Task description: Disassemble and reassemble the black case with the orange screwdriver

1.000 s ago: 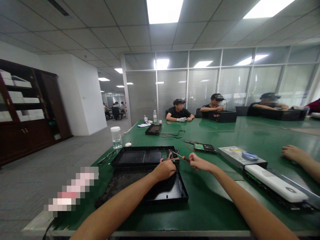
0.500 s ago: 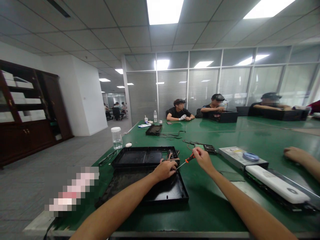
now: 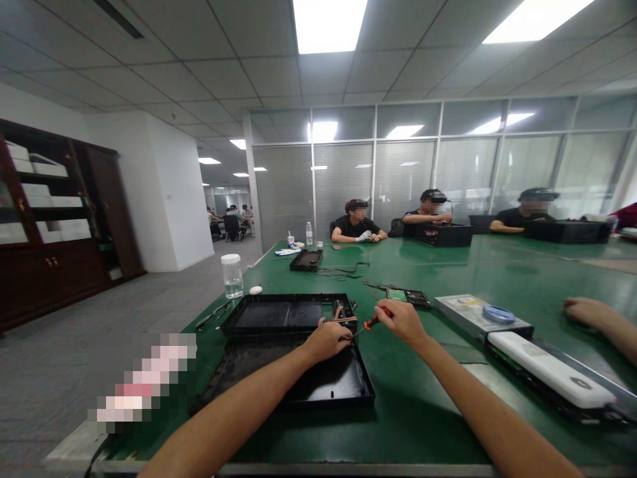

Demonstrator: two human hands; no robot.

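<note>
Clutching a slim metal screwdriver (image 3: 371, 324) with an orange-and-black handle, the right hand (image 3: 402, 320) sat just right of centre frame, tool tip near the curled fingers of the left hand (image 3: 327, 340). Couldn't tell if those pinched anything. Open black plastic case (image 3: 343, 383) lay beneath, lower centre.

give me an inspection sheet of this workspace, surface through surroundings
Surface: glossy green tabletop
Work items: shallow rectangular black plastic shell, a second behind it; red-and-black-handled screwdriver with slim metal shaft
Clutter: clear plastic jar with white lid; round blue object on grey metal box
Hands: left hand over the shells, hold unclear; right hand grips screwdriver, tip near left hand
Cables: pinkish-brown wires beside left hand; thin black strands farther back
Surroundings: three seated people across the table; another person's hand at right
</note>
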